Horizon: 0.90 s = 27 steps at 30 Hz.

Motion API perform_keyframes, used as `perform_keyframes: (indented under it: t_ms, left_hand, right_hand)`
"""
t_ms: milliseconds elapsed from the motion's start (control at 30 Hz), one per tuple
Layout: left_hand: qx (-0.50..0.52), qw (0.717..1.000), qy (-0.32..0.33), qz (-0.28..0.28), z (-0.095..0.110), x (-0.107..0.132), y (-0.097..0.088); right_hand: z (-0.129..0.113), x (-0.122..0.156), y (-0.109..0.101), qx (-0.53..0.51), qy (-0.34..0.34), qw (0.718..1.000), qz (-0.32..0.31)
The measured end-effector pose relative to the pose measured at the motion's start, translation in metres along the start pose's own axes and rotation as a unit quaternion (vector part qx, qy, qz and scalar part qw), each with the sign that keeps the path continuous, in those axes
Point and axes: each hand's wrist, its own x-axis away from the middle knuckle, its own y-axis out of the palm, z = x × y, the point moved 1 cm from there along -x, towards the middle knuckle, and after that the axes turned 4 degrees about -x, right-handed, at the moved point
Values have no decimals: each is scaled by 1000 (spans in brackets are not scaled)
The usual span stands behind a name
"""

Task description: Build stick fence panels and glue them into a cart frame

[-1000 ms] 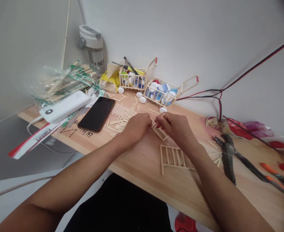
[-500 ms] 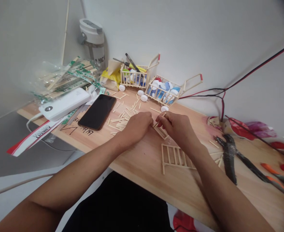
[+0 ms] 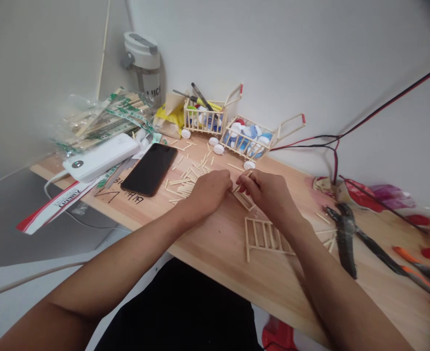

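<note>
My left hand (image 3: 209,191) and my right hand (image 3: 266,191) meet over the middle of the wooden table (image 3: 218,248). Both are closed in a pinch on a short thin wooden stick (image 3: 243,178) held between them. Just under the right hand lies a small frame of sticks (image 3: 244,201). A finished fence-like stick panel (image 3: 264,238) lies flat nearer to me, partly under my right forearm. Loose cut sticks (image 3: 184,183) are scattered left of my left hand.
A black phone (image 3: 149,168), a white power bank (image 3: 100,157) and bagged chopsticks (image 3: 101,119) lie at the left. Two stick carts (image 3: 246,136) holding bottle caps stand by the wall. Black pliers (image 3: 344,239) and orange-handled tools (image 3: 420,268) lie right. Red and black wires (image 3: 332,141) hang down.
Nothing has changed in the hands; both keep pinching the stick in the same spot. Only the camera view has shifted slightly.
</note>
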Motion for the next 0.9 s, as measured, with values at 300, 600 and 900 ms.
perform_keyframes:
  t_ms: [300, 600, 900]
  left_hand:
    - [6, 1000, -5, 0, -1, 0, 2]
    - [-8, 999, 21, 38, -9, 0, 9]
    - [23, 995, -10, 100, -11, -3, -1]
  right_hand:
    - [4, 0, 1, 0, 4, 1000, -3]
    - [-4, 5, -37, 32, 33, 999, 16]
    - [20, 49, -75, 70, 115, 988, 70]
